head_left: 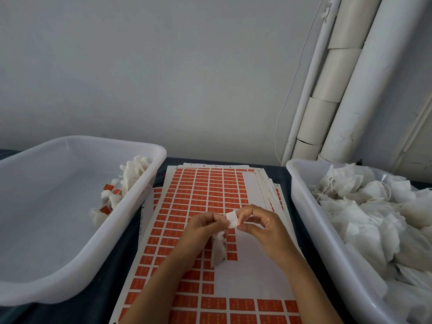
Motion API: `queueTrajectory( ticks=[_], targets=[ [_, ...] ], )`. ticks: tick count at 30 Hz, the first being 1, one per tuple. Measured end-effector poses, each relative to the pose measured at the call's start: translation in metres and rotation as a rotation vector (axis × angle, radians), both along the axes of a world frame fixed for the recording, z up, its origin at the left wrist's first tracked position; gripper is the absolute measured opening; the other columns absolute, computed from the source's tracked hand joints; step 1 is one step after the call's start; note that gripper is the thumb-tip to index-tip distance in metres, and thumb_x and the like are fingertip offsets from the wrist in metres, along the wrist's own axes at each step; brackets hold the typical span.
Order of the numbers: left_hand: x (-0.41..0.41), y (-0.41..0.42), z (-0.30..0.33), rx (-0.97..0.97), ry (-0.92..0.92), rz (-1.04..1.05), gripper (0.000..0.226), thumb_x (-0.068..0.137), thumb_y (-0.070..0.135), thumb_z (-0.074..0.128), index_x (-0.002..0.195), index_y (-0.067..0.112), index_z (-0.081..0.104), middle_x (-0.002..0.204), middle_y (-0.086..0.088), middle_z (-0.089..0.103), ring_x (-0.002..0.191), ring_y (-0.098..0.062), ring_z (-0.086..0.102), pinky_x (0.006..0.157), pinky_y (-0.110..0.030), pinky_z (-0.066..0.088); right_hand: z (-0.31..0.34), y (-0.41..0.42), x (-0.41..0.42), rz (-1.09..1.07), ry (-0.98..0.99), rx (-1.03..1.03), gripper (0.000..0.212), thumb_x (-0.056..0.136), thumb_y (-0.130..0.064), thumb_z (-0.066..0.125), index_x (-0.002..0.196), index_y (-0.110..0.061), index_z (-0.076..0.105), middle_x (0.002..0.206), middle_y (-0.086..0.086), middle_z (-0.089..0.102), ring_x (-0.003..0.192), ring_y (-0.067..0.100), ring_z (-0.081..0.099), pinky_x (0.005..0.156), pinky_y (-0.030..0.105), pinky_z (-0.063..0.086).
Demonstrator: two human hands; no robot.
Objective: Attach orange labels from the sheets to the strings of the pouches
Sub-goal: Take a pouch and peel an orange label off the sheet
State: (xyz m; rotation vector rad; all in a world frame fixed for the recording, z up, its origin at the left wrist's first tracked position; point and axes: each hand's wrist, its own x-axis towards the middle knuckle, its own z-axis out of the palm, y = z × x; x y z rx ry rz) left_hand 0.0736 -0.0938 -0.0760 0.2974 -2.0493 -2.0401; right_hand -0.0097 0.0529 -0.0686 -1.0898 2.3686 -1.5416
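Label [232, 219], white side showing, sits pinched between the right hand's [259, 226] thumb and fingertips, above the sheets [205, 197]. Just left, the left hand [204, 226] pinches the pouch [218, 250], which hangs near-side; its string cannot be made out.

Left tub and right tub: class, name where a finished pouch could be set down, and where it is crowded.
The left tub has a bare floor from its near rim up to the labelled pouches in its far right corner. The right tub is heaped with unlabelled pouches, leaving no room.

Print on orange labels [198, 195] unreadable
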Motion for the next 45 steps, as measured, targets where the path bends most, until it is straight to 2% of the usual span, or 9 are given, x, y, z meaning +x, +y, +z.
queueTrajectory(
  ticks=[4,7,16,22,30,33,35,39,45],
  targets=[
    [0.000,-0.001,0.000,-0.060,0.045,-0.029,0.021,0.090,0.010,0.058,0.073,0.016,0.068,0.067,0.003,0.067,0.065,-0.007,0.062,0.066,-0.011,0.050,-0.002,-0.003,0.002,0.010,-0.037,-0.012,0.008,0.088,-0.025,0.061,0.082,-0.028,0.058,0.095,-0.026,0.061,0.100,-0.008,0.054,0.084,0.009,0.044],
    [0.001,0.000,0.000,-0.091,0.067,-0.040,0.023,0.090,0.006,0.057,0.072,0.016,0.067,0.068,0.002,0.067,0.066,-0.009,0.063,0.068,-0.015,0.051,-0.004,-0.007,0.007,-0.002,-0.073,-0.070,0.007,0.090,-0.024,0.059,0.084,-0.027,0.056,0.090,-0.019,0.062,0.094,-0.004,0.057,0.077,0.007,0.047],
    [0.000,0.000,-0.002,-0.082,0.094,-0.052,0.020,0.091,0.003,0.054,0.076,0.011,0.064,0.071,-0.001,0.066,0.070,-0.012,0.062,0.074,-0.021,0.052,-0.003,-0.012,0.010,-0.039,-0.192,-0.176,0.004,0.090,-0.012,0.057,0.086,-0.012,0.058,0.085,0.000,0.063,0.087,0.017,0.062,0.082,0.025,0.055],
    [-0.001,0.001,-0.003,-0.071,0.103,-0.048,0.018,0.090,0.004,0.056,0.076,0.010,0.065,0.073,-0.005,0.067,0.071,-0.015,0.063,0.077,-0.025,0.054,-0.003,-0.012,0.009,-0.047,-0.158,-0.172,0.004,0.089,-0.009,0.058,0.085,-0.010,0.058,0.085,0.003,0.062,0.086,0.020,0.063,0.083,0.030,0.056],
    [0.000,0.003,-0.004,-0.079,0.080,-0.031,0.022,0.093,0.007,0.052,0.075,0.012,0.064,0.069,0.001,0.064,0.071,-0.010,0.061,0.075,-0.017,0.052,-0.005,-0.015,0.010,-0.078,-0.131,-0.183,0.008,0.089,-0.009,0.059,0.083,-0.014,0.057,0.082,-0.002,0.062,0.084,0.016,0.062,0.080,0.022,0.055],
    [0.002,0.003,-0.002,-0.075,0.071,-0.041,0.023,0.094,0.009,0.050,0.074,0.012,0.062,0.066,0.001,0.062,0.069,-0.012,0.060,0.078,-0.025,0.051,-0.007,-0.015,0.010,-0.086,-0.131,-0.195,0.008,0.089,-0.009,0.059,0.083,-0.013,0.056,0.082,-0.002,0.061,0.084,0.015,0.062,0.080,0.023,0.055],
    [0.002,0.004,-0.001,-0.064,0.064,-0.039,0.021,0.093,0.011,0.053,0.074,0.010,0.062,0.064,-0.001,0.061,0.063,-0.013,0.059,0.072,-0.029,0.051,-0.008,-0.016,0.010,-0.089,-0.122,-0.193,0.007,0.088,-0.008,0.059,0.084,-0.011,0.056,0.082,-0.001,0.061,0.084,0.015,0.062,0.080,0.023,0.055],
    [0.000,0.008,-0.002,-0.021,0.040,-0.024,0.021,0.090,0.007,0.059,0.069,0.010,0.060,0.058,-0.006,0.054,0.049,-0.016,0.049,0.050,-0.026,0.045,-0.010,-0.019,0.011,-0.111,-0.106,-0.209,0.011,0.087,-0.008,0.061,0.081,-0.014,0.055,0.079,-0.004,0.061,0.081,0.012,0.062,0.076,0.018,0.053],
    [-0.001,0.002,-0.005,0.067,0.091,-0.048,0.017,0.091,0.011,0.058,0.074,0.007,0.058,0.056,-0.010,0.044,0.039,-0.017,0.035,0.042,-0.022,0.034,-0.013,-0.023,0.013,-0.141,-0.132,-0.260,0.017,0.086,-0.011,0.063,0.090,-0.021,0.050,0.090,-0.005,0.062,0.088,0.011,0.064,0.076,0.017,0.054]
  ],
)
